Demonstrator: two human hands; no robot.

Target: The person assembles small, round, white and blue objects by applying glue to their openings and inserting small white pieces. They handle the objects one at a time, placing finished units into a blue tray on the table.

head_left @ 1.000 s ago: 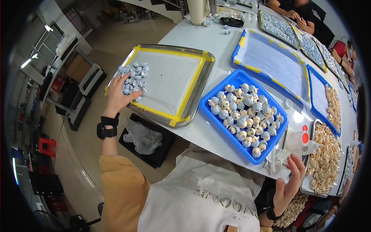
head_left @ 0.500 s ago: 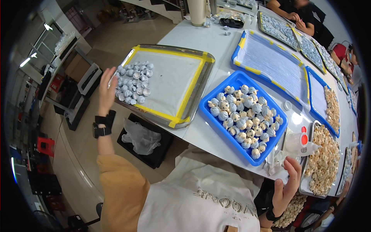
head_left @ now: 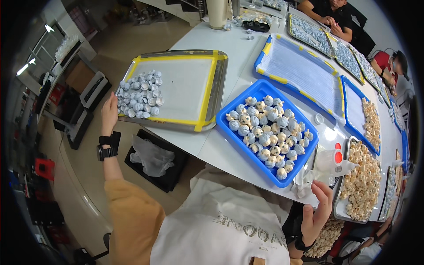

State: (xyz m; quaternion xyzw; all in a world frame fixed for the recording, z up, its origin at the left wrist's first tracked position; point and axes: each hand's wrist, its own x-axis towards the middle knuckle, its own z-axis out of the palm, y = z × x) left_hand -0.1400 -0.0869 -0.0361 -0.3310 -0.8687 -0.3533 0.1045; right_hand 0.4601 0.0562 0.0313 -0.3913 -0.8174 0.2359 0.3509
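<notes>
Sitting near the right hand (head_left: 316, 215) are a bottle (head_left: 327, 160) and crumpled tissue (head_left: 302, 187).

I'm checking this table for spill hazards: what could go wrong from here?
Pale blue cups bunch at the left end of the taped tray, beside the left hand; a nudge might spill some. The blue tray has one corner near the edge of the table; a bump could tip out figures.

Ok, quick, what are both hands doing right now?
Left hand: at the taped tray's left edge; can't tell if it's gripping.
Right hand: open, fingers loosely bent, nothing seen in it.
</notes>
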